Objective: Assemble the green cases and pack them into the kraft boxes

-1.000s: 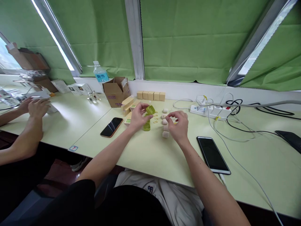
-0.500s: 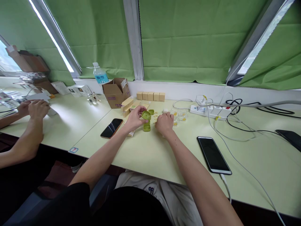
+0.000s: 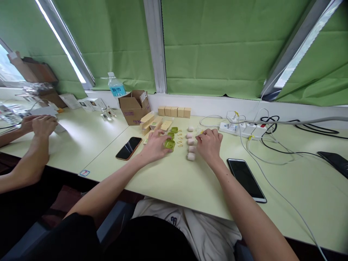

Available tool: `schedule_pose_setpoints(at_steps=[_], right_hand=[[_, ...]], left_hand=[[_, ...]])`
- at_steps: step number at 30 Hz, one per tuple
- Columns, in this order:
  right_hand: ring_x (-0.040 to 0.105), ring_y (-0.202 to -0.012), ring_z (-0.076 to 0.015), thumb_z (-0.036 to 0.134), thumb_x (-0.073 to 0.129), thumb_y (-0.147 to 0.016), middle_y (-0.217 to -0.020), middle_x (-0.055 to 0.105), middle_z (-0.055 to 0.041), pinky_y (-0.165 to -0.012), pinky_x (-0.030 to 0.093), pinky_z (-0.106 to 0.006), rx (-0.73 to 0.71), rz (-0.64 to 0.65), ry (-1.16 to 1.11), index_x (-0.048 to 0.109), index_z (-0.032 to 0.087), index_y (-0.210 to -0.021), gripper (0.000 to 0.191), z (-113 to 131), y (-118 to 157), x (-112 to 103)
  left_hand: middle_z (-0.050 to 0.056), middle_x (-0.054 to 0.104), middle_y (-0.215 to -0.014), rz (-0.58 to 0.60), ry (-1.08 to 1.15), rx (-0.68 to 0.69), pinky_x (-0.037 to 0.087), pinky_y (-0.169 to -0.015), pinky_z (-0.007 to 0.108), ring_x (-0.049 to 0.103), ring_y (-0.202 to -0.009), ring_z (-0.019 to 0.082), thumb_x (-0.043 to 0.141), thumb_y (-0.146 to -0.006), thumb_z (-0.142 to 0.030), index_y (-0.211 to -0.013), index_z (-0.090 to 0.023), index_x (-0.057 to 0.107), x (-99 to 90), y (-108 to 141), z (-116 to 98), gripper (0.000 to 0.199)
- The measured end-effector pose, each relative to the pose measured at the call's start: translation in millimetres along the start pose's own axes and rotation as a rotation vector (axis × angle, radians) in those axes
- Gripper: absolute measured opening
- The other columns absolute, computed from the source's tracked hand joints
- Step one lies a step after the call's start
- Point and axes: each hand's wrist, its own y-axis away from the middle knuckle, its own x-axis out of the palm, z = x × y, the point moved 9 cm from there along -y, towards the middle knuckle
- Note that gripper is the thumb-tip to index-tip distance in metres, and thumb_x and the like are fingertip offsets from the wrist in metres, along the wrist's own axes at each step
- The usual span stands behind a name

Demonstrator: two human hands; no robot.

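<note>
The left hand [image 3: 155, 146] grips the nearest small green case [image 3: 170, 144] on the table; more green cases sit just far of it. To the right is a row of little yellow hooks [image 3: 179, 139], then pale pink lumps [image 3: 191, 149]. The right hand [image 3: 209, 145] is just right of the lumps, fingertips pinched together; I can't tell if they hold anything.

Green fabric blinds [image 3: 214, 50] cover the windows [image 3: 9, 67] between grey metal frames [image 3: 155, 47], daylight leaking through gaps [image 3: 58, 37] at left and right. Low white wall [image 3: 209, 102] runs beneath them, behind pale yellow-green tables [image 3: 168, 181] butted at a seam [image 3: 104, 148], glare [image 3: 74, 121] on the left one. Reddish floor [image 3: 64, 198] below, at left, plus a blue-grey chair [image 3: 114, 219].
</note>
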Motion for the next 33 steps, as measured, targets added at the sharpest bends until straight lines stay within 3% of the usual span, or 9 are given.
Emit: schedule_pose_setpoints(at_steps=[5, 10, 18, 22, 25, 28, 30, 33], right_hand=[[0.051, -0.114, -0.0336, 0.025, 0.058, -0.104, -0.109, 0.074, -0.0152, -0.094, 0.034, -0.049, 0.005, 0.013, -0.025, 0.087, 0.021, -0.089, 0.033, -8.5, 14.3, -2.3], [0.052, -0.113, -0.0333, 0.024, 0.058, -0.104, -0.107, 0.076, -0.0153, -0.093, 0.033, -0.048, 0.003, 0.029, -0.030, 0.086, 0.020, -0.090, 0.032, -8.0, 13.2, 5.1], [0.050, -0.108, -0.0314, 0.020, 0.059, -0.101, -0.103, 0.076, -0.0147, -0.090, 0.029, -0.045, 0.008, -0.007, -0.032, 0.085, 0.019, -0.089, 0.029, -18.1, 14.6, 12.6], [0.049, -0.108, -0.0310, 0.021, 0.059, -0.102, -0.102, 0.075, -0.0153, -0.090, 0.029, -0.045, 0.017, -0.019, -0.035, 0.086, 0.018, -0.090, 0.029, -19.7, 14.1, 13.2], [0.050, -0.108, -0.0313, 0.020, 0.059, -0.102, -0.103, 0.075, -0.0154, -0.090, 0.029, -0.045, 0.024, -0.020, -0.036, 0.086, 0.018, -0.091, 0.029, -19.6, 13.7, 13.2], [0.051, -0.108, -0.0314, 0.020, 0.060, -0.102, -0.102, 0.076, -0.0151, -0.089, 0.030, -0.045, 0.031, -0.028, -0.032, 0.085, 0.018, -0.091, 0.028, -20.0, 14.1, 12.9], [0.051, -0.107, -0.0314, 0.020, 0.061, -0.102, -0.101, 0.076, -0.0148, -0.088, 0.030, -0.044, 0.024, -0.041, -0.031, 0.085, 0.018, -0.091, 0.027, -20.2, 15.2, 12.2], [0.052, -0.106, -0.0313, 0.020, 0.061, -0.102, -0.100, 0.077, -0.0142, -0.087, 0.029, -0.044, 0.003, -0.077, -0.033, 0.085, 0.019, -0.092, 0.026, -20.8, 17.7, 9.9]], left_hand=[[0.015, 0.071, -0.144, 0.100, -0.191, 0.078, 0.036, -0.121, 0.070, 0.040, -0.155, 0.051, 0.093, -0.080, -0.043, -0.112, -0.024, 0.081, 23.5, 24.1, -13.8, 0.039], [0.022, 0.060, -0.153, 0.120, -0.367, 0.149, 0.035, -0.121, 0.069, 0.040, -0.154, 0.052, 0.090, -0.084, -0.053, -0.110, -0.020, 0.082, 32.4, 31.0, -17.8, 0.042], [0.022, 0.059, -0.152, 0.141, -0.458, 0.129, 0.037, -0.119, 0.066, 0.042, -0.152, 0.049, 0.084, -0.089, -0.053, -0.114, -0.022, 0.080, 28.9, 34.1, -19.4, 0.040], [0.019, 0.060, -0.149, 0.144, -0.449, 0.099, 0.039, -0.117, 0.065, 0.043, -0.149, 0.047, 0.082, -0.089, -0.055, -0.119, -0.023, 0.076, 15.4, 25.2, -22.8, 0.045], [0.018, 0.062, -0.143, 0.071, -0.393, 0.094, 0.041, -0.117, 0.063, 0.045, -0.145, 0.044, 0.071, -0.098, -0.049, -0.121, -0.022, 0.074, -1.0, -1.2, -23.0, 0.035], [0.019, 0.061, -0.137, -0.011, -0.336, 0.107, 0.042, -0.118, 0.058, 0.047, -0.140, 0.040, 0.057, -0.103, -0.033, -0.132, -0.019, 0.069, -5.1, -50.4, -15.8, 0.034], [0.021, 0.059, -0.141, -0.005, -0.340, 0.105, 0.042, -0.120, 0.057, 0.046, -0.140, 0.040, 0.054, -0.103, -0.028, -0.142, -0.015, 0.063, 7.0, -92.5, -6.1, 0.042], [0.024, 0.056, -0.145, 0.087, -0.417, 0.074, 0.040, -0.121, 0.056, 0.043, -0.144, 0.041, 0.056, -0.099, -0.021, -0.151, -0.012, 0.056, 40.8, -155.3, 11.6, 0.053]])
